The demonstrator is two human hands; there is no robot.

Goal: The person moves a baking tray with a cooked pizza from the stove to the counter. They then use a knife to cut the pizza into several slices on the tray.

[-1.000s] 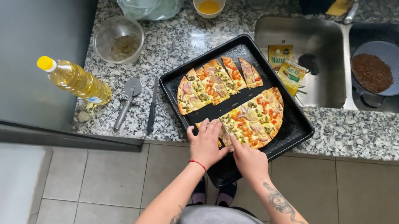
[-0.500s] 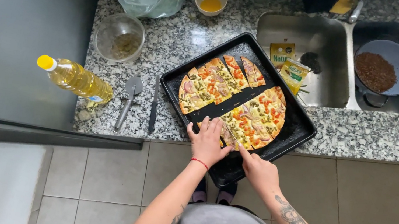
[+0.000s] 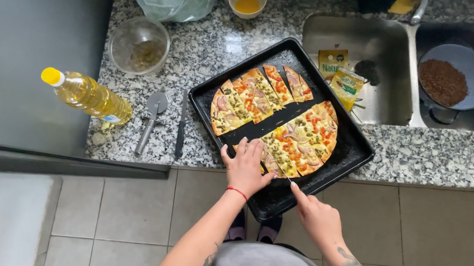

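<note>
Speckled granite surface (image 3: pixel 434 158) beside sink (image 3: pixel 357 40), bearing black tray (image 3: pixel 347 152) half over the edge, near the body. Left hand (image 3: pixel 245 168) flat on cut pizza (image 3: pixel 287 142), steadying it. Right hand (image 3: pixel 317 213), grip narrow, pinching a thin blade, apparently. Pizza cutter (image 3: pixel 153 112), oil bottle (image 3: pixel 88 95) aside, within reach.

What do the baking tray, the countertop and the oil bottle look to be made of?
Baking tray: dark metal, likely non-stick, with a matte black finish. Countertop: polished granite, speckled grey. Oil bottle: clear plastic, probably, with yellow oil showing through and a yellow cap.
</note>
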